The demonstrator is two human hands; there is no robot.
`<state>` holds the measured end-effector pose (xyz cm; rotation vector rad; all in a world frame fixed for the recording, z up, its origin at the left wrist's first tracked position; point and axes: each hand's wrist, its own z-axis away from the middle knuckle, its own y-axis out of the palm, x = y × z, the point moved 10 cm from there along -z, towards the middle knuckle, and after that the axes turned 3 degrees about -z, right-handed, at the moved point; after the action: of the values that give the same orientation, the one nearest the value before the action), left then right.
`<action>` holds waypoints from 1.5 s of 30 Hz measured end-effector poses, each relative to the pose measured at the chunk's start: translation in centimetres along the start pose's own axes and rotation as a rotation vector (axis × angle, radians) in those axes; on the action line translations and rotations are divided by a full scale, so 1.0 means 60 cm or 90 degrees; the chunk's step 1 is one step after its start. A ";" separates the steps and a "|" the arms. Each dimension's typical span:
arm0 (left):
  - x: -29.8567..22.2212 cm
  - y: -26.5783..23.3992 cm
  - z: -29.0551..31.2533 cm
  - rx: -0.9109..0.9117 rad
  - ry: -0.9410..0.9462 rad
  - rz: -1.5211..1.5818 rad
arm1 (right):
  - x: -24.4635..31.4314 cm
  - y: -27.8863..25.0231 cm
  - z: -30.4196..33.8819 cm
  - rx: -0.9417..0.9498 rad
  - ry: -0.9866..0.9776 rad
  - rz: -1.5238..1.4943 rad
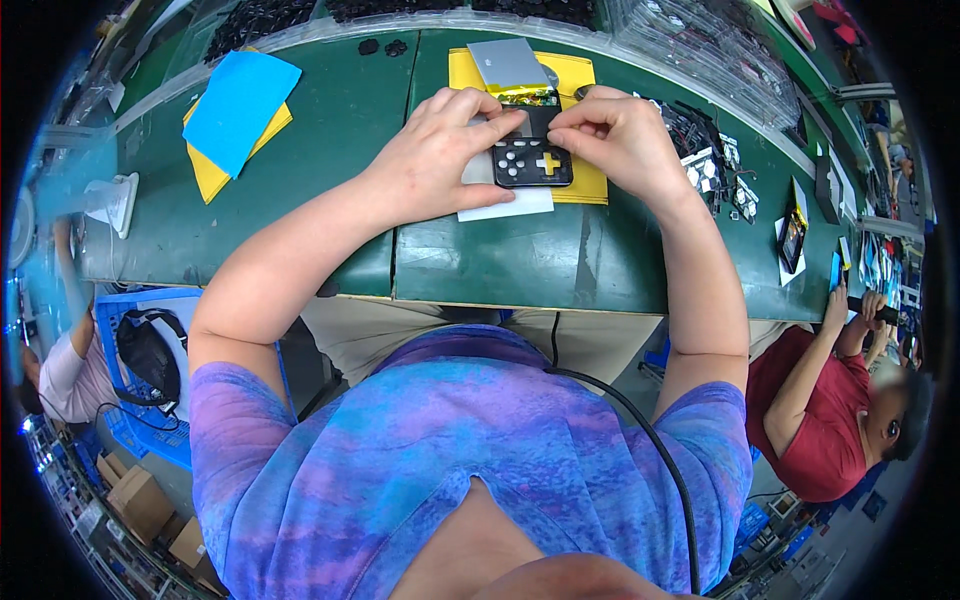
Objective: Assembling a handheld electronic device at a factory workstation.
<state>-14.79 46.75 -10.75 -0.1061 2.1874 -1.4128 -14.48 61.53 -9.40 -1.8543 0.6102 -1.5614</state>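
Note:
A black handheld game console (pixel 533 172) with white buttons and a yellow cross pad lies on the bench in front of me, its upper end uncovered to a green circuit board (pixel 530 99). My left hand (pixel 432 150) grips the console from its left side, index finger on the dark screen area and thumb by the lower edge. At the console's right edge, my right hand (pixel 628 140) has thumb and forefinger pinched together; what they hold is hidden. Under the console are a white card (pixel 520 205) and a yellow sheet (pixel 592 185). A grey card (pixel 503 64) lies just beyond it.
Blue sheet (pixel 240 105) and yellow paper lie on the green bench (pixel 330 90) at far left. Small black and white parts (pixel 705 165) are heaped at right, near another console (pixel 792 240). Plastic trays (pixel 700 60) line the back. A person in red (pixel 815 430) works at right.

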 end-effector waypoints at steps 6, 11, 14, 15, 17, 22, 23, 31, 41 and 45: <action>0.004 -0.001 0.002 -0.002 -0.011 0.038 | -0.011 -0.008 -0.002 -0.060 0.018 -0.031; 0.008 0.001 0.001 0.004 -0.020 0.045 | -0.018 -0.005 -0.002 -0.060 0.028 -0.158; 0.007 -0.001 0.001 -0.007 -0.012 0.059 | -0.016 0.003 -0.004 -0.053 0.023 -0.120; 0.008 -0.001 0.001 -0.005 -0.015 0.055 | -0.012 0.007 -0.004 -0.042 0.006 -0.079; 0.008 -0.001 0.000 -0.002 -0.018 0.050 | -0.006 0.010 -0.004 -0.031 -0.011 -0.040; 0.008 -0.002 0.000 -0.010 -0.010 0.058 | 0.011 0.003 -0.001 -0.016 -0.049 0.033; 0.008 -0.002 0.000 -0.010 -0.011 0.058 | 0.011 0.001 0.000 -0.016 -0.049 0.032; 0.006 -0.003 0.002 -0.013 -0.005 0.057 | 0.030 0.007 0.005 0.009 -0.093 0.082; 0.005 -0.003 0.001 -0.017 0.003 0.051 | 0.036 0.008 0.006 -0.015 -0.106 0.167; 0.003 -0.008 -0.002 -0.016 0.002 0.066 | 0.050 0.007 0.010 -0.009 -0.143 0.186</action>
<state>-15.09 46.59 -10.33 0.0012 2.1807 -1.3294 -13.28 59.26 -7.69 -1.8244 0.7498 -1.1459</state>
